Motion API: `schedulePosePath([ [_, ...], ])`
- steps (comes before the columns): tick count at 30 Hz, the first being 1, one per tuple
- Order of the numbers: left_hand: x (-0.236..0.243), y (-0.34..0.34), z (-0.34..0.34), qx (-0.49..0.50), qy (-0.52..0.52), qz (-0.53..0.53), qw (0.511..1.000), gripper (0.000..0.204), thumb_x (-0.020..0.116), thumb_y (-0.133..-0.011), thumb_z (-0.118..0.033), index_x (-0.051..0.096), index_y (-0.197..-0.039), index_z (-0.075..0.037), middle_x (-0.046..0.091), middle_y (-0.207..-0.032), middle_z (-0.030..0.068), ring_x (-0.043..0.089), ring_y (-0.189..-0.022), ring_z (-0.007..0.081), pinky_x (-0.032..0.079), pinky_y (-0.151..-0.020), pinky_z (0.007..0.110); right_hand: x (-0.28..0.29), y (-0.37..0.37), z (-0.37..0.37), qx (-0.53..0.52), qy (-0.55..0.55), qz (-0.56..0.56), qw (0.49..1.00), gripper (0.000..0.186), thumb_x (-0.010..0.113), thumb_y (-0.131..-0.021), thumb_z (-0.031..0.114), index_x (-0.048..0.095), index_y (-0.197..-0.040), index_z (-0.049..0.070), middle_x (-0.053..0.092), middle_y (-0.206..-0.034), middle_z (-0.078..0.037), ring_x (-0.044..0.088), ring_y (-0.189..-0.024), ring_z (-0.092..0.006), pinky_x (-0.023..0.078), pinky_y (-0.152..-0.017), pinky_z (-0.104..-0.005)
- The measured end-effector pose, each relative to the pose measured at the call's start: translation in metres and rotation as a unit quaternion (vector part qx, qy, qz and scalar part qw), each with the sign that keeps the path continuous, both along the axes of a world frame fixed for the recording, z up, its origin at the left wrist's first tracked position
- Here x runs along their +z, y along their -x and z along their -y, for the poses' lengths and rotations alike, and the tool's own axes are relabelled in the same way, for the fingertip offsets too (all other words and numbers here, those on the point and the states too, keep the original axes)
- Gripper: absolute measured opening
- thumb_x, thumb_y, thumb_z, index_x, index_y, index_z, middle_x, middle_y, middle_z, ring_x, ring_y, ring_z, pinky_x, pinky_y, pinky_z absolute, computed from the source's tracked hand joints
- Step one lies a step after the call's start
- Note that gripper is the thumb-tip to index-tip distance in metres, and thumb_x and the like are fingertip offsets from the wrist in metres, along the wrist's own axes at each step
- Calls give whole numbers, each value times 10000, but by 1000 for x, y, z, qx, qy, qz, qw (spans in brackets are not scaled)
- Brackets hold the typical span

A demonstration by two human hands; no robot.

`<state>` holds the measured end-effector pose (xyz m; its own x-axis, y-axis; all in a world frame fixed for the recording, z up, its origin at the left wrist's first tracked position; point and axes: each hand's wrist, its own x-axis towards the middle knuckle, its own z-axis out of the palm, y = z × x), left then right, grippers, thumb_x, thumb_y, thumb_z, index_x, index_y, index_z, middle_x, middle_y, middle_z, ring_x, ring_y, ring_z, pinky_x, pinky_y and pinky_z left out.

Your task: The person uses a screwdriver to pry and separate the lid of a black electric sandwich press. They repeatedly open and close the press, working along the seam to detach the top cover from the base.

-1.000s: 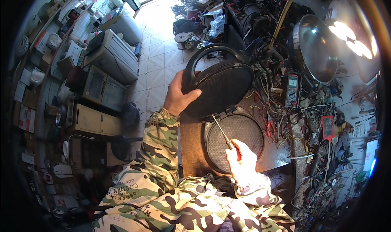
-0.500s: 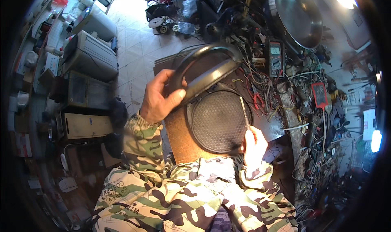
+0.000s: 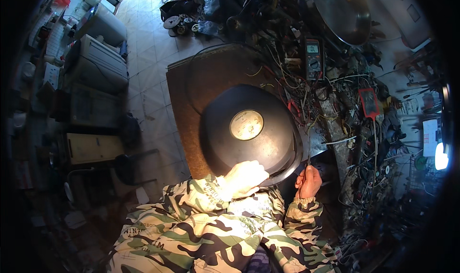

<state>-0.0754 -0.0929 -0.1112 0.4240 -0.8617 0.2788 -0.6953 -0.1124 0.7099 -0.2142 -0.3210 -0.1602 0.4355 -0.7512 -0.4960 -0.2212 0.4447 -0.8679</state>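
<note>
A round, domed black lid (image 3: 230,148) with a pale round label (image 3: 247,124) lies over the wooden board (image 3: 184,124) in front of me. A curved black rim (image 3: 292,170) shows along its near right side. My left hand (image 3: 244,179), brightly lit, has its fingers curled over the lid's near edge. To the right of the lid, my right hand (image 3: 307,181) is closed round a thin screwdriver (image 3: 309,146), its shaft pointing away from me. The honeycomb-patterned pan is hidden beneath the lid.
Tangled wires and tools cover the bench (image 3: 330,105) on the right, with a multimeter (image 3: 314,60) and a red-framed paddle (image 3: 368,103). A large metal bowl (image 3: 342,14) stands at the far right. Boxy appliances (image 3: 96,62) line the left side. Spools (image 3: 179,24) lie at the back.
The black lid has come down from its tilted position over the patterned pan. My left hand has moved from its far left to its near edge. My right hand has shifted slightly right and nearer.
</note>
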Motion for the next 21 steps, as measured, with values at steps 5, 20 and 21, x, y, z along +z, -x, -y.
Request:
schedulePosePath([
  [5,-57,25,13,6,-64,82,995,233,729,-676,-135,578,-848,-88,521,-777,60,547,-758,252,479,-675,374,-19,23,4,17,8,-16,1000,215,605,-1009,228,604,-947,22,552,-655,-31,493,-431,-98,370,-344,-242],
  [20,-81,35,11,29,-79,116,990,180,693,-689,-141,562,-808,-107,514,-771,47,542,-769,227,453,-670,350,-49,0,12,72,-20,-50,996,202,628,-991,190,613,-973,-11,566,-672,-46,494,-435,-103,361,-354,-241],
  [21,-82,36,11,32,-82,115,989,186,695,-687,-141,560,-810,-108,512,-776,46,540,-771,227,452,-671,350,-61,0,19,94,-17,-57,994,216,632,-991,196,613,-1023,-17,570,-688,-43,502,-441,-110,378,-360,-247],
])
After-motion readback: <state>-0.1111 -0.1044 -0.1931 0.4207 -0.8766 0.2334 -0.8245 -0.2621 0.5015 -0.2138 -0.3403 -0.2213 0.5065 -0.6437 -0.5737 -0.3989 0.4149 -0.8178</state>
